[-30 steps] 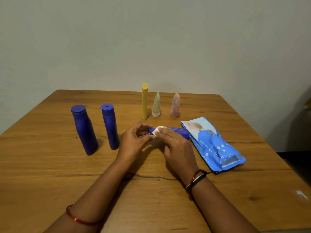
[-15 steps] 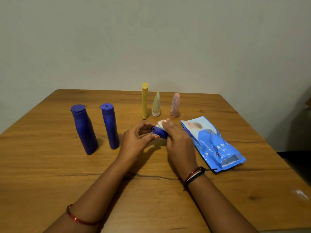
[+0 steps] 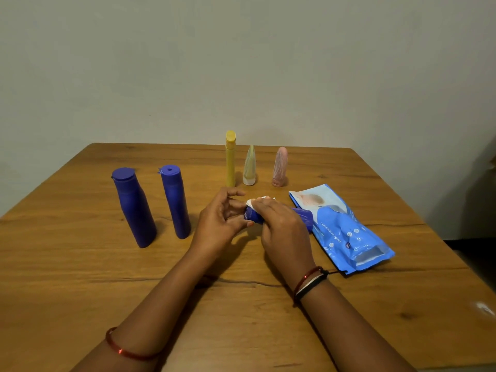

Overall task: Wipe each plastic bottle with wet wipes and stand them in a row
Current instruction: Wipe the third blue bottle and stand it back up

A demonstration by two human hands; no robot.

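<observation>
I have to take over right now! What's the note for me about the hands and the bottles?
Left hand holds one end of the small blue bottle, which lies sideways.
Right hand presses a white wet wipe on it.
Two tall blue bottles stand at left; yellow, pale green and pink ones stand at back.
Wipes pack lies at right.
Left: finish wiping, stand it up. I cannot tell which others are wiped.

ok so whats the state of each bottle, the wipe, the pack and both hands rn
two blue bottles: standing, caps closed
yellow bottle: standing
pale tube: standing
pink tube: standing
third blue bottle: lying, held
wet wipe: on bottle
wipes pack: lying flat
left hand: holding bottle's end
right hand: pressing wipe
</observation>
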